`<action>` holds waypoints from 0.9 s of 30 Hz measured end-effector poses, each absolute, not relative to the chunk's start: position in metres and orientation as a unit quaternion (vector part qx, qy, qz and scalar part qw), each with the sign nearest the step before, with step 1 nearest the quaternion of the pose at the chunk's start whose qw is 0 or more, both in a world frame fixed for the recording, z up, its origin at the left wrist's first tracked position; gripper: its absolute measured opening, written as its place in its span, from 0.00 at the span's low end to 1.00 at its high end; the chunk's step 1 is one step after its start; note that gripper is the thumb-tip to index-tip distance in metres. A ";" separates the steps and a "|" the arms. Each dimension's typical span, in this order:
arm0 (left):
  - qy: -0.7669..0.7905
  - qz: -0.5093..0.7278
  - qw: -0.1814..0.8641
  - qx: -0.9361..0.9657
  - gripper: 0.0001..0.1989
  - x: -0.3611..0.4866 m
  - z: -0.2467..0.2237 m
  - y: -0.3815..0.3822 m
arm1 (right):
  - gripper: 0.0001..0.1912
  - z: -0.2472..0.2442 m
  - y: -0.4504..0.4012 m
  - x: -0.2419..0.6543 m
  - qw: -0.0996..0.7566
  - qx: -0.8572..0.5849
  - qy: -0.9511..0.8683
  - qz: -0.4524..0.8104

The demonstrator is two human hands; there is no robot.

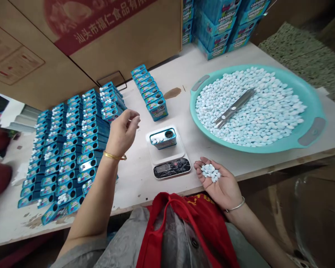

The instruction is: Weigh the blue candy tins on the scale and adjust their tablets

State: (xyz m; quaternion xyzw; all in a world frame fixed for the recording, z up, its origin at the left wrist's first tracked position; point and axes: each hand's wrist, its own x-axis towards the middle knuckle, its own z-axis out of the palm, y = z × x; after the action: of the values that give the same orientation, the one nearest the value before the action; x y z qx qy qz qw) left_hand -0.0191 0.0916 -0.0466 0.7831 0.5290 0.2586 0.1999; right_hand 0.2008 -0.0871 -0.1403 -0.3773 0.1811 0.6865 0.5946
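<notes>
My right hand (pixel 222 186) is palm up with its fingers cupped, holding a small pile of pale blue-white candies (pixel 211 172) beside the scale. My left hand (pixel 124 132) hovers between the rows of tins and the scale, its fingers curled together; whether anything is between them I cannot make out. A blue tin (pixel 164 141) stands on the white kitchen scale (pixel 171 166). Several candies lie on the tin's top beside its round opening. To the right, a big turquoise basin (pixel 197 111) is full of the same candies, and a metal scoop (pixel 234 108) lies on them.
Rows of blue tins (pixel 69 149) cover the left of the table (pixel 134 178), many with candies on top. A short row of tins (pixel 149 91) stands behind the scale. Large cardboard boxes (pixel 114 33) and stacked blue packs (pixel 217 26) stand at the back.
</notes>
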 end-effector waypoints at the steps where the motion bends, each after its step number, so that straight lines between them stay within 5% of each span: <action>1: 0.537 0.266 0.214 0.771 0.07 -0.025 -0.051 0.089 | 0.09 -0.140 -0.088 0.199 0.591 -0.377 0.183 0.690; 27: 0.367 0.201 0.162 0.894 0.09 -0.033 -0.063 0.047 | 0.11 -0.122 -0.072 0.175 0.561 -0.371 0.175 0.719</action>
State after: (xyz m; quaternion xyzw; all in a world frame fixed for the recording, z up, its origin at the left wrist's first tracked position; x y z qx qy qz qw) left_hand -0.0334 0.0473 -0.0632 0.8937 0.3672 0.2006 0.1622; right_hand 0.1749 -0.0719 -0.1221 -0.3707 0.1746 0.7192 0.5611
